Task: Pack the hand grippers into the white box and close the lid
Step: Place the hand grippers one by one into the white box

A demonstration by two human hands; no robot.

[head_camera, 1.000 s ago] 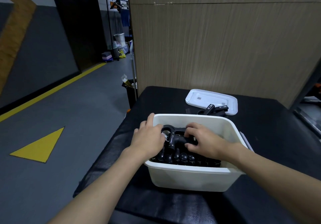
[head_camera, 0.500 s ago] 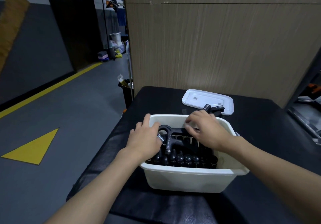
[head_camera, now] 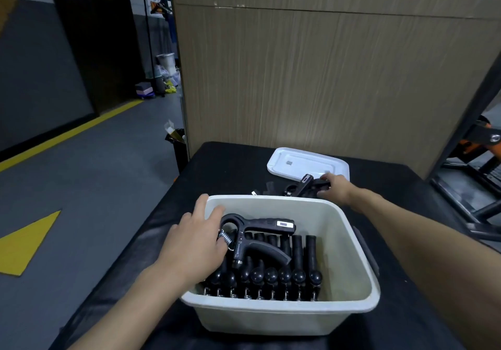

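Note:
The white box (head_camera: 349,243) stands on the black table (head_camera: 233,165), holding a row of several black hand grippers (head_camera: 284,273). One more black hand gripper (head_camera: 260,237) lies on top of the row. My left hand (head_camera: 195,243) rests on the box's left rim and touches that top gripper's spring end. Behind the box, my right hand (head_camera: 334,188) reaches over the far rim and touches the loose hand grippers (head_camera: 301,186) lying on the table. The white lid (head_camera: 303,163) lies flat beyond them.
A wood-grain panel wall (head_camera: 325,78) stands right behind the table. A black and orange metal frame (head_camera: 477,165) is at the right. To the left lie grey floor with yellow markings (head_camera: 24,243) and a small black bin (head_camera: 177,143) by the table corner.
My right hand has left the box and moved back over the far rim to the loose grippers. The left hand has stayed on the top gripper. The view has shifted slightly.

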